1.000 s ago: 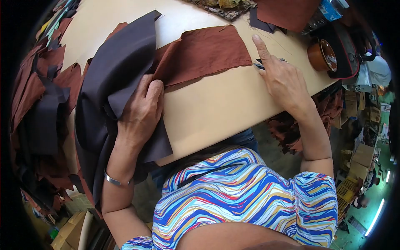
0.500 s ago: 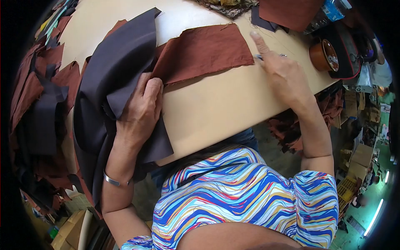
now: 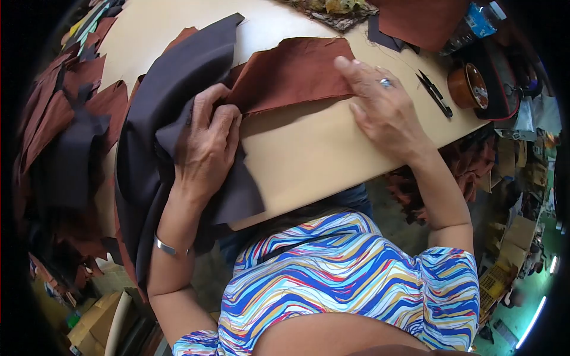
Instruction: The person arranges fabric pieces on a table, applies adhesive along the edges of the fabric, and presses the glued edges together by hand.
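My left hand (image 3: 208, 142) is closed on a dark grey cloth (image 3: 172, 89), its fingers curled into a fold. This cloth drapes over the left part of the table. From beside my left fingers, a rust-brown cloth (image 3: 291, 74) stretches to the right, its far edge frayed. At the right end of the brown cloth is my right hand (image 3: 389, 110), fingers extended and thumb apart, its fingertips at the cloth's edge. Black thread snips (image 3: 434, 94) lie on the table to the right of that hand.
A round brown bowl (image 3: 460, 89) stands near the table's (image 3: 309, 148) right edge. Behind it are a plastic bottle (image 3: 475, 26) and more brown cloth (image 3: 415, 21). Heaped cloth pieces (image 3: 47, 124) hang at the left. More scraps (image 3: 439, 172) hang below the right edge.
My right hand has turned from a thumb-up pose to fingers reaching left onto the brown cloth's end. The thread snips now show on the table. My left fingers have shifted slightly on the dark cloth.
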The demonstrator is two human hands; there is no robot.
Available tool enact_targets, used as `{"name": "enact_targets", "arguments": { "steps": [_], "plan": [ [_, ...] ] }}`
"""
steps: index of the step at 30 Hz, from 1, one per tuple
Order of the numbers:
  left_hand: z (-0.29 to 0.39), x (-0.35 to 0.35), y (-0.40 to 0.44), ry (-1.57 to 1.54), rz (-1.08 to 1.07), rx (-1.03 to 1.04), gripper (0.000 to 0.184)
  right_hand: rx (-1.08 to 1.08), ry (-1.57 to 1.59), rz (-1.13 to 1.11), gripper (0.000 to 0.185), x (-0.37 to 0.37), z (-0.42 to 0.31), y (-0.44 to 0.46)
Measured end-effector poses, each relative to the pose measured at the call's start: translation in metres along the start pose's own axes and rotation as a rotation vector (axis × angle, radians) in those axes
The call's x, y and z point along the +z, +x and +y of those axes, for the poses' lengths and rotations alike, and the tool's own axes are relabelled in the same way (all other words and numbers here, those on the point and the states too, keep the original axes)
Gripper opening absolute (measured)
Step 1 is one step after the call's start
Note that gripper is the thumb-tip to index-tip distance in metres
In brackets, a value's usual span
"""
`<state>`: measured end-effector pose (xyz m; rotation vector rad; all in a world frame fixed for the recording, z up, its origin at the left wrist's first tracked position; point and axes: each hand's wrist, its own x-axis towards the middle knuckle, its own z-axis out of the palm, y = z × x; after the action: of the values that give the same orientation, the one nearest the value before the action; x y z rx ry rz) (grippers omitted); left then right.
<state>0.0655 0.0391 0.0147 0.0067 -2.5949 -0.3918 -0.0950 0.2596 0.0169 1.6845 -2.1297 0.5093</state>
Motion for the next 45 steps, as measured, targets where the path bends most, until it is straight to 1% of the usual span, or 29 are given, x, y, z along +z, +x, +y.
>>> {"name": "enact_targets", "arguments": {
  "steps": [3,4,6,7,10,12,13,14,15,16,17,18,19,20,22,23,24,25,26,28,30,32,33,36,37,38,41,44,45],
  "plan": [
    [0.01,-0.012,0.008,0.246,0.048,0.128,0.016,-0.039,-0.085,0.0,0.073,0.019,0.015,0.007],
    [0.015,-0.014,0.01,0.316,0.043,0.185,0.016,-0.048,-0.059,0.027,0.072,0.02,0.016,0.01],
    [0.022,-0.01,0.012,0.249,0.008,0.205,0.017,-0.071,-0.007,0.08,0.071,0.018,0.018,0.017],
    [0.022,-0.001,0.012,0.27,0.001,0.221,0.02,-0.029,0.025,0.038,0.056,0.009,0.015,0.02],
    [0.019,0.013,0.014,0.171,-0.048,0.166,0.02,-0.011,-0.062,0.206,0.05,-0.016,0.023,0.025],
    [0.012,0.006,0.013,0.173,-0.067,0.145,0.02,-0.113,-0.093,0.295,0.044,-0.042,0.019,0.037],
    [0.008,0.003,0.011,0.172,-0.08,0.136,0.02,-0.101,-0.069,0.294,0.039,-0.052,0.016,0.041],
    [0.004,0.001,0.008,0.14,-0.049,0.15,0.023,-0.117,-0.125,0.294,0.038,-0.056,0.015,0.045],
    [0.001,0.0,0.004,0.11,-0.018,0.165,0.026,-0.073,-0.256,0.214,0.045,-0.063,0.013,0.049],
    [-0.002,-0.002,-0.001,0.082,0.013,0.178,0.029,-0.085,-0.309,0.214,0.048,-0.061,0.014,0.056],
    [-0.005,-0.004,-0.007,-0.041,0.082,0.117,0.041,-0.096,-0.363,0.215,0.05,-0.06,0.014,0.062],
    [-0.012,-0.006,-0.018,-0.109,0.03,-0.05,0.054,-0.133,-0.341,0.27,0.047,-0.048,0.02,0.075],
    [-0.018,-0.008,-0.019,-0.063,0.089,-0.029,0.057,-0.171,-0.32,0.324,0.045,-0.037,0.026,0.087],
    [-0.025,-0.01,-0.019,-0.019,0.147,-0.006,0.06,-0.204,-0.199,0.382,0.045,-0.017,0.038,0.097],
    [-0.048,-0.027,-0.015,0.46,0.03,-0.073,0.062,-0.112,-0.118,0.157,0.048,-0.01,0.032,0.115],
    [-0.063,-0.034,-0.01,0.607,0.161,-0.016,0.061,-0.273,-0.059,0.368,0.049,-0.003,0.029,0.129],
    [-0.07,-0.044,-0.004,0.784,0.214,0.009,0.061,-0.358,-0.018,0.458,0.051,0.001,0.032,0.134],
    [-0.069,-0.05,-0.001,0.828,0.244,0.089,0.06,-0.445,0.015,0.546,0.052,0.005,0.035,0.14],
    [-0.066,-0.053,0.002,0.869,0.273,0.169,0.06,-0.455,0.028,0.509,0.054,0.007,0.04,0.137],
    [-0.028,-0.051,-0.002,0.881,-0.032,0.208,0.056,-0.346,0.03,0.321,0.05,0.011,0.053,0.112],
    [-0.004,-0.034,-0.013,0.695,-0.257,0.298,0.053,-0.108,0.0,0.026,0.039,0.028,0.062,0.052],
    [0.017,-0.015,-0.019,0.621,-0.333,0.287,0.052,0.008,0.237,0.136,0.054,0.032,0.05,0.011],
    [0.022,-0.007,-0.021,0.569,-0.35,0.282,0.052,0.089,0.211,0.191,0.05,0.029,0.051,0.0],
    [0.023,0.002,-0.019,0.451,-0.331,0.258,0.052,0.619,0.362,0.156,0.048,-0.001,0.022,-0.004],
    [0.026,-0.004,-0.017,0.453,-0.363,0.244,0.052,0.552,0.325,0.126,0.048,-0.001,0.025,-0.009],
    [0.028,-0.005,-0.014,0.454,-0.402,0.229,0.052,0.595,0.375,0.091,0.048,-0.002,0.027,-0.013],
    [0.026,-0.004,-0.015,0.41,-0.391,0.22,0.053,0.71,0.48,0.008,0.047,-0.001,0.023,-0.017],
    [0.026,-0.006,-0.013,0.388,-0.385,0.214,0.053,0.763,0.585,-0.005,0.047,-0.001,0.022,-0.017],
    [0.026,-0.009,-0.012,0.376,-0.38,0.217,0.053,0.739,0.534,-0.022,0.048,-0.001,0.021,-0.017]
  ]
}}
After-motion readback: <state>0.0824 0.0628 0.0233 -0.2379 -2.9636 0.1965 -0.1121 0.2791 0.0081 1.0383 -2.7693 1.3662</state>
